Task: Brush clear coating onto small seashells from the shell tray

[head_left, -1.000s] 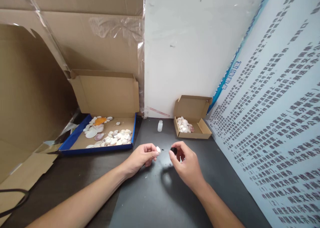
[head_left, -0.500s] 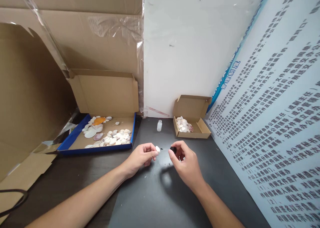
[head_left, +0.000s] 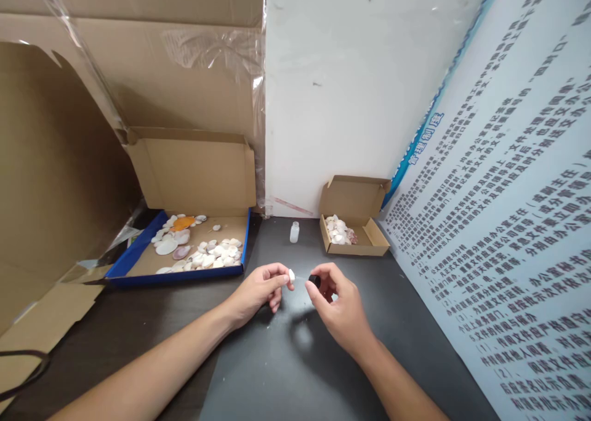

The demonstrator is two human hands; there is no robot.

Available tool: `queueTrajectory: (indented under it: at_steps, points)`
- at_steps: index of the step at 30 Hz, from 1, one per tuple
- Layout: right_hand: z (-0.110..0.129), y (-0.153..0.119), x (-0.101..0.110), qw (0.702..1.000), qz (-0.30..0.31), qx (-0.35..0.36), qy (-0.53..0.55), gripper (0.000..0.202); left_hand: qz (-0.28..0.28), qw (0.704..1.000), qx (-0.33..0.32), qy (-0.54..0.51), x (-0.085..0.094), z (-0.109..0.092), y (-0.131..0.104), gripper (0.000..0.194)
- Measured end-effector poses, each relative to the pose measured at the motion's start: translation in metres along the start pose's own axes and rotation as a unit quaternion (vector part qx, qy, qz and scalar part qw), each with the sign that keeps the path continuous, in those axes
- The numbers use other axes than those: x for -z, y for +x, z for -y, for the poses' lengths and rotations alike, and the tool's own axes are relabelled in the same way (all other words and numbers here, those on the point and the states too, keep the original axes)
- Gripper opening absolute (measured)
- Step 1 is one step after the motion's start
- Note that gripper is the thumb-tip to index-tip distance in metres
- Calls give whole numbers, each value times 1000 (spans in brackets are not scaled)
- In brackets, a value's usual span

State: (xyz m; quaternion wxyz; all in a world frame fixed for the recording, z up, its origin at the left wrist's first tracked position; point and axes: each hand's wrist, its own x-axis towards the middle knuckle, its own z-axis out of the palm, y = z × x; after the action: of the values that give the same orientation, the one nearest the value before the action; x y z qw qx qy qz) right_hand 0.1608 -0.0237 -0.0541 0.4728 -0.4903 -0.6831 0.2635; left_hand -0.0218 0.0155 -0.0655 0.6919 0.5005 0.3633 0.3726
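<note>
Between the thumb and fingers of my left hand (head_left: 263, 287), a small white seashell (head_left: 291, 276) is pinched. My right hand (head_left: 339, 298) grips a black bottle cap (head_left: 314, 280) to the right of the shell. A thin, pale stem, hard to make out, seems to reach from the cap toward the shell; whether it touches cannot be told. Farther back on the dark table (head_left: 277, 372) stands a small whitish bottle (head_left: 294, 232), upright and without a cap.
On the left, a blue-edged cardboard box (head_left: 175, 279) holds many shells (head_left: 217, 255) and an orange one (head_left: 183, 223). A smaller cardboard box (head_left: 357, 248) with shells (head_left: 339, 230) sits back right. A white wall (head_left: 369, 101) and a printed poster (head_left: 508, 224) bound the table.
My right hand and the black cap have shifted slightly left, closer to the shell. My left fingers have turned the shell so it shows more edge-on.
</note>
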Motion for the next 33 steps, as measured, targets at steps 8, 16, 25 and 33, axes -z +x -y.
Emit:
queueTrajectory:
  at_steps: [8, 16, 25, 33]
  points:
    - [3, -1, 1, 1000, -1, 3, 7, 11, 2, 1000, 7, 6, 1, 1, 1, 28]
    - [2, 0, 3, 1000, -7, 5, 9, 11, 3, 1000, 9, -27, 1, 3, 2, 27]
    - [2, 1, 3, 999, -28, 8, -30, 8, 22, 998, 14, -59, 0, 2, 0, 24]
    - [2, 1, 4, 999, -26, 19, -31, 8, 17, 993, 30, -112, 0, -2, -2, 23]
